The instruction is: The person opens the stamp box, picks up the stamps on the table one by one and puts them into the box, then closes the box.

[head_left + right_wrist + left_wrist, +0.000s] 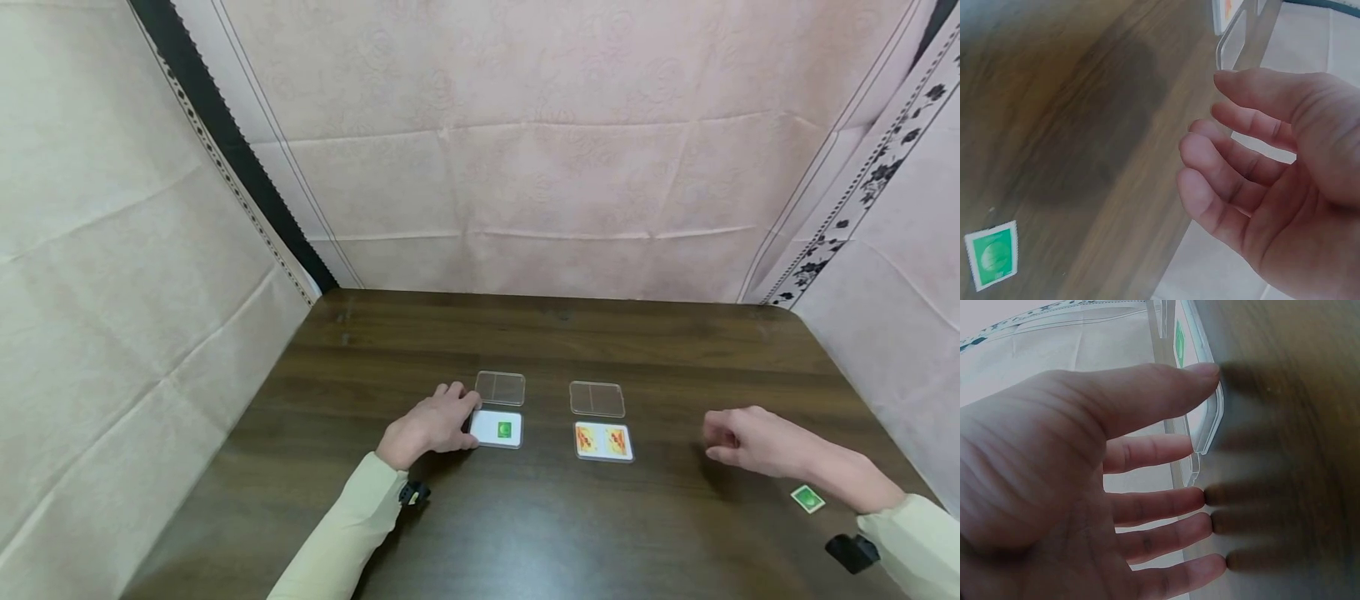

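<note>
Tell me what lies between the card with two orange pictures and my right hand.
Only bare wooden table; the head view shows nothing lying between that card and your right hand.

Left hand [432, 423] spread, right hand [757, 442] loosely curled

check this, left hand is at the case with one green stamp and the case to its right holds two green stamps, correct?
Not quite: the right case holds two orange stamps, not green ones, as the head view shows. The left hand is indeed at the left case, with its one green stamp.
</note>
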